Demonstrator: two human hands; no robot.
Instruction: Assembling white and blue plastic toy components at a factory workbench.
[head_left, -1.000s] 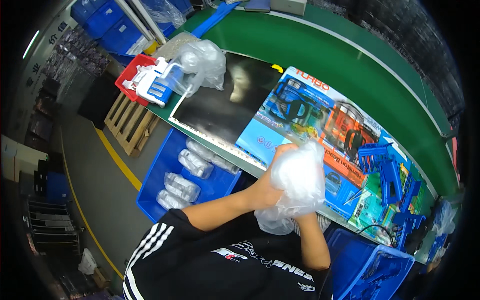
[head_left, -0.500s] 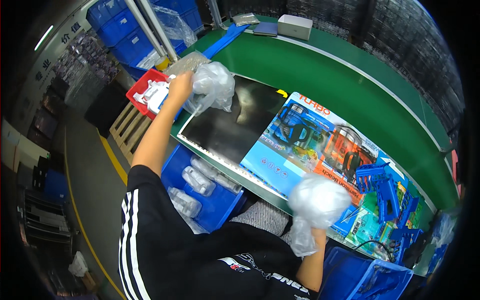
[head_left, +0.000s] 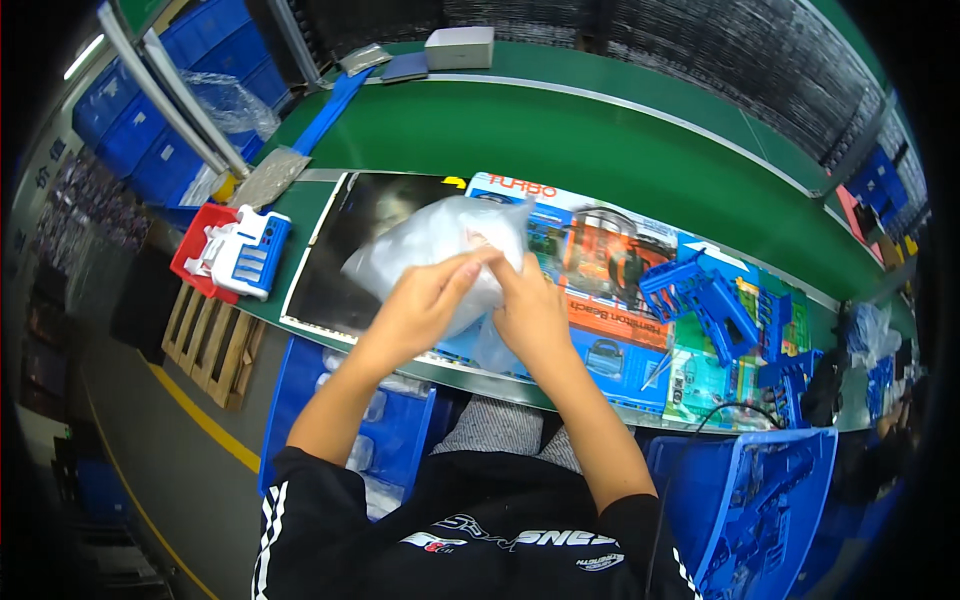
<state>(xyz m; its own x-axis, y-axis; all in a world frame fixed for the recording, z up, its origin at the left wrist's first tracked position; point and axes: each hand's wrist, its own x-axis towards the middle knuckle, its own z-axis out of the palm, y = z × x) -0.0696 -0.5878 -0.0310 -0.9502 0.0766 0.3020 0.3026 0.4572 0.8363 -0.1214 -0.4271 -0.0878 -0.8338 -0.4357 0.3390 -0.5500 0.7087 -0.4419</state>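
While gripped, clear crinkled bag (head_left: 440,255)

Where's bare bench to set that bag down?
Free: green belt between the colourful printed box and grey box. Crowded: blue plastic parts rightward, red tray leftward; both hands grip the clear plastic bag.
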